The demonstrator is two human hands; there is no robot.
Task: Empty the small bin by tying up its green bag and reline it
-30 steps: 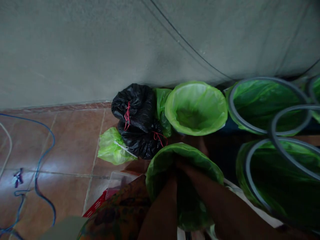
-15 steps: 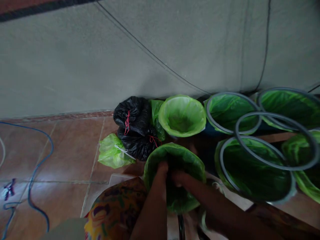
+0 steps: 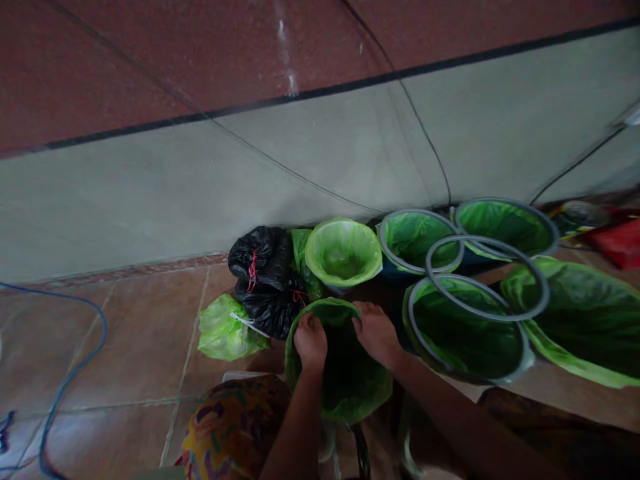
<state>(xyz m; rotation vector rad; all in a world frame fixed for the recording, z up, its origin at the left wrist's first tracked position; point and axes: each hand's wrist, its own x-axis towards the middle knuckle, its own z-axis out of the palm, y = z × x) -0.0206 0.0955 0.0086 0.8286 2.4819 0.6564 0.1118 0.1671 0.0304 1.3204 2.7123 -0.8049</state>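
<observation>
Both hands have been drawn up out of the bag's mouth since the earlier frames, where they were sunk deeper in it, and the view has been tilted up to take in more wall. At the near rim of the green bag (image 3: 345, 373), the left hand (image 3: 311, 341) is closed on a fold of the plastic; the right hand (image 3: 376, 331) is laid over the rim's right side with fingers curled onto it, though whether it pinches the film cannot be told. The bag lines a bucket on the tiled floor (image 3: 140, 347), directly in front of the person; its mouth is turned over the rim, and its inside is dark, the contents not discernible.

Just behind it stands a lighter green lined bucket (image 3: 343, 252), seemingly empty. To the right, further lined buckets (image 3: 463, 330) carry grey hoops (image 3: 487, 277). To the left, two tied black bags (image 3: 265, 273) and a small tied green bag (image 3: 225, 327) lie against the wall (image 3: 150, 193).
</observation>
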